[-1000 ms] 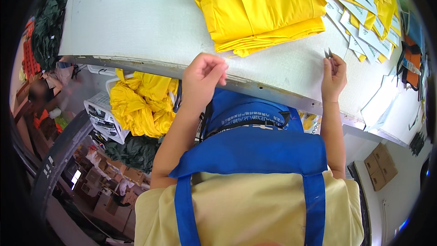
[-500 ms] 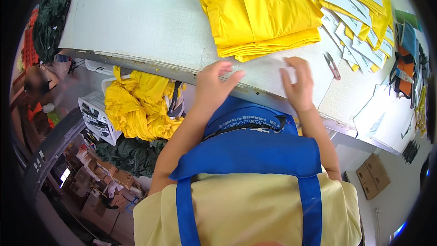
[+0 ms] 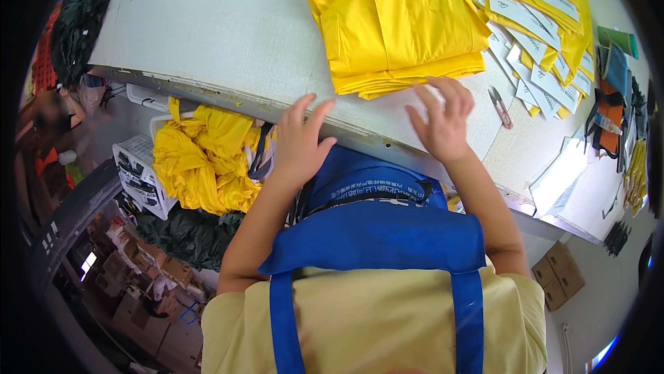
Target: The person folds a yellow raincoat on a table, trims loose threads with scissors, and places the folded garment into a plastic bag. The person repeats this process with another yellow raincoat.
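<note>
A folded yellow garment [image 3: 398, 21], perhaps a raincoat, lies in layers on the white table [image 3: 194, 14] in front of me. My left hand [image 3: 302, 144] hovers by the table's near edge, to the lower left of the garment, its fingers apart and nothing in it. At the garment's near right corner is my right hand [image 3: 444, 119], fingers spread and empty; whether its fingertips touch the fabric I cannot tell. Thread snips [image 3: 501, 108] with a reddish handle lie on the table to the right of that hand.
Yellow packets with white labels [image 3: 532, 14] are heaped at the far right. Papers [image 3: 561, 173] and hanging pouches [image 3: 609, 122] are beyond. Below the table's left edge, crumpled yellow fabric [image 3: 200, 160] fills a basket above dark fabric [image 3: 187, 236]. A person [image 3: 55, 118] is at far left.
My left hand has moved left and a little toward me, its fingers turning upward. My right hand has shifted slightly left and forward to the garment's corner.
</note>
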Tool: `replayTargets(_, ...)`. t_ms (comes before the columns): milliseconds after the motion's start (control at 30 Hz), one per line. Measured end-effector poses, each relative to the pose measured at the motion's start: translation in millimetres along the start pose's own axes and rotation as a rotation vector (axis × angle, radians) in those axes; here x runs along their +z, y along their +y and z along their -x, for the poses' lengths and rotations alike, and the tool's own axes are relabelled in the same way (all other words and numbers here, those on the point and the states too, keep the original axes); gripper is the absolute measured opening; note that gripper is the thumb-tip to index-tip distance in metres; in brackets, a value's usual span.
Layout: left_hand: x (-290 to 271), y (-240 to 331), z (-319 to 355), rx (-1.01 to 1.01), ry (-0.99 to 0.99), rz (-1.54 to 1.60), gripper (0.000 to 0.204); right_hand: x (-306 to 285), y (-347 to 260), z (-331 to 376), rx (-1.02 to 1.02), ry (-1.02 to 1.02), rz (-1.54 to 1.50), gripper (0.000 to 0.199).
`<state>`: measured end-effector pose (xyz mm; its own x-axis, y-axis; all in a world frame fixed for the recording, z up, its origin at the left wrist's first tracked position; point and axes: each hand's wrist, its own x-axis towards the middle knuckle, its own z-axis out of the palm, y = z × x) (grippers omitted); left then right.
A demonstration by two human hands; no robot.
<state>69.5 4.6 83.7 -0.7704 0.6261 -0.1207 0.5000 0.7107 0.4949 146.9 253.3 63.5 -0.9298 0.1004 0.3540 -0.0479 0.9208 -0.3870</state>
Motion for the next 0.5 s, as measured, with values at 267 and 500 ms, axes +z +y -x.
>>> replayTargets(267, 35.1, 10.7, -49.6, -0.29, 0.297, 0.776, 0.026, 27.7, -10.2, -55.1, -0.302, -0.235, -0.05, 0.006)
replayTargets(500, 26.0, 14.8, -55.0, 0.023, 0.237, 0.535, 0.007, 45.3, -9.8, -58.2, -0.29, -0.05, -0.09, 0.011)
